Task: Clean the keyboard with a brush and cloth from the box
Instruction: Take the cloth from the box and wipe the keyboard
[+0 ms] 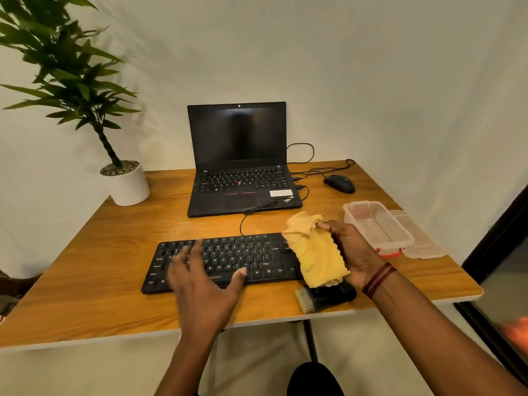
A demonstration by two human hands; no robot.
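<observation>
Right hand (pixel 353 254): fingers clamped on yellow cloth (pixel 315 251), right of centre.
Left hand (pixel 200 277): blurred, fingers spread over black keyboard (pixel 228 260).
Keyboard right end: hidden behind cloth.
Brush (pixel 324 298): lower centre, partly covered.
Clear box (pixel 377 227): right, open.

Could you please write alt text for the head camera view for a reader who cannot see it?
The right hand holds a yellow cloth over a black keyboard, the open left hand over its keys. A brush, open laptop and clear box share the wooden table.
</observation>
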